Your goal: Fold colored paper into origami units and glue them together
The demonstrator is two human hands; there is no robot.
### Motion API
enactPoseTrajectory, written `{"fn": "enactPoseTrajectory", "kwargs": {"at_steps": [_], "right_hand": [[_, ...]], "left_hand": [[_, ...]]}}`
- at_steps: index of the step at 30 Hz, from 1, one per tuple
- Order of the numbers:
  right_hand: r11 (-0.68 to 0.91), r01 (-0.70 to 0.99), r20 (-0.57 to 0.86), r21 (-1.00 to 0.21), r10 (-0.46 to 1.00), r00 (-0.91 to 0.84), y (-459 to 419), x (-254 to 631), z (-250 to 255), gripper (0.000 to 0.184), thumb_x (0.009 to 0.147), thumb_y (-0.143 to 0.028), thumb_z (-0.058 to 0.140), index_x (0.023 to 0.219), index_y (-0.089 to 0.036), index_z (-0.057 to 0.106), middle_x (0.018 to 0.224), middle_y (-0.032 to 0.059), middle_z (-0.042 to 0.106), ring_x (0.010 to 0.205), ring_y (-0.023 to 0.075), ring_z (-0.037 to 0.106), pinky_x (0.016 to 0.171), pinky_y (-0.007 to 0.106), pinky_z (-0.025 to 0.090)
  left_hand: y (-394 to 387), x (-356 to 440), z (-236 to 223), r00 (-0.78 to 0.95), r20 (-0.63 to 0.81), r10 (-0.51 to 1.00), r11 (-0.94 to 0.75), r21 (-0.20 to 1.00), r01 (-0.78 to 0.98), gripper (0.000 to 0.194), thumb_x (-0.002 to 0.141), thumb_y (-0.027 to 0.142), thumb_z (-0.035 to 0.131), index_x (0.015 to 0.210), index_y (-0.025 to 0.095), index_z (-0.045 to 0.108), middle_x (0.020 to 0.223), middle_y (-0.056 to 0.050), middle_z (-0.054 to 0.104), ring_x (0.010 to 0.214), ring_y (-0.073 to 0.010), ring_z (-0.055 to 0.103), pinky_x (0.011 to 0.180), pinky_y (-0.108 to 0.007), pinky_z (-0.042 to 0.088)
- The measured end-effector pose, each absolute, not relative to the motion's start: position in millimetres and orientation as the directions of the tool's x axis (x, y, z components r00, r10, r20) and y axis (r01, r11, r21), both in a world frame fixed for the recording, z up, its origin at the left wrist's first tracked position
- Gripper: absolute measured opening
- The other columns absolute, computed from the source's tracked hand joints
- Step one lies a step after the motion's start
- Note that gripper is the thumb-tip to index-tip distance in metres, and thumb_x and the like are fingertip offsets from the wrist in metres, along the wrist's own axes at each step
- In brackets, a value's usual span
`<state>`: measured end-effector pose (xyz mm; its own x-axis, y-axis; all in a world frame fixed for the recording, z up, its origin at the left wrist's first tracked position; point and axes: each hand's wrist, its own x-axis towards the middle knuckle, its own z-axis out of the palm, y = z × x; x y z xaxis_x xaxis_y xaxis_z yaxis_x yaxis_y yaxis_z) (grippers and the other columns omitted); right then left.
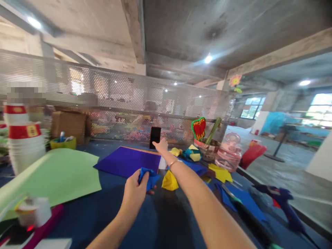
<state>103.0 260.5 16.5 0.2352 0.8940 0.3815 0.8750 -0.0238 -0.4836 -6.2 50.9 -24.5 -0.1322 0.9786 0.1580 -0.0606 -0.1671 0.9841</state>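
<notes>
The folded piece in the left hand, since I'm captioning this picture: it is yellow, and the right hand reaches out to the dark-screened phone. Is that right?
Not quite. The head view shows that the folded piece in the left hand is blue, not yellow. The rest stands: the right hand reaches out to the dark-screened phone.

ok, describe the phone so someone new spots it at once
Start at the grey perforated screen behind the dark blue table. Just in front of it, beyond the far right corner of the purple sheet, is the black phone, with the right hand at its lower part. Unlike the flat sheet, it stands upright, a plain dark rectangle.
</notes>
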Motion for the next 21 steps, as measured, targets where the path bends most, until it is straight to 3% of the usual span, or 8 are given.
{"fn": "enactPoseTrajectory", "kwargs": {"at_steps": [4, 8, 21], "right_hand": [[-0.156, 0.799, 0.356, -0.581, 0.834, 0.422, 292, 65, 0, 0.035, 0.091, -0.034, 0.056, 0.12, -0.015, 0.054, 0.119, 0.0097, 0.056, 0.101, 0.0214, 0.059, 0.084, 0.042, 0.051], [-0.244, 0.737, 0.321, -0.63, 0.782, 0.534, 306, 44, -12, 0.035, 0.091, -0.034, 0.056, 0.12, -0.015, 0.054, 0.119, 0.0099, 0.056, 0.101, 0.0214, 0.059, 0.084, 0.041, 0.051], [-0.302, 0.683, 0.269, -0.664, 0.756, 0.596, 323, 40, -18, 0.034, 0.091, -0.034, 0.056, 0.12, -0.016, 0.053, 0.119, 0.0091, 0.056, 0.1, 0.0212, 0.059, 0.084, 0.042, 0.051]], "left_hand": [[51, -12, -15, -0.271, 0.16, 0.949, -0.205, 0.968, -0.148, 0.031, 0.078, 0.046, 0.057, 0.084, 0.016, 0.058, 0.065, 0.0, 0.064, 0.059, -0.0183, 0.066, 0.049, -0.028, 0.056], [50, -14, -8, -0.296, 0.156, 0.942, -0.215, 0.961, -0.176, 0.028, 0.079, 0.044, 0.057, 0.081, 0.016, 0.057, 0.062, 0.001, 0.063, 0.057, -0.0174, 0.065, 0.049, -0.027, 0.055], [50, -13, -8, -0.236, 0.192, 0.953, -0.228, 0.964, -0.134, 0.024, 0.083, 0.041, 0.054, 0.083, 0.017, 0.056, 0.065, 0.0, 0.064, 0.056, -0.0157, 0.063, 0.051, -0.028, 0.055]]}}
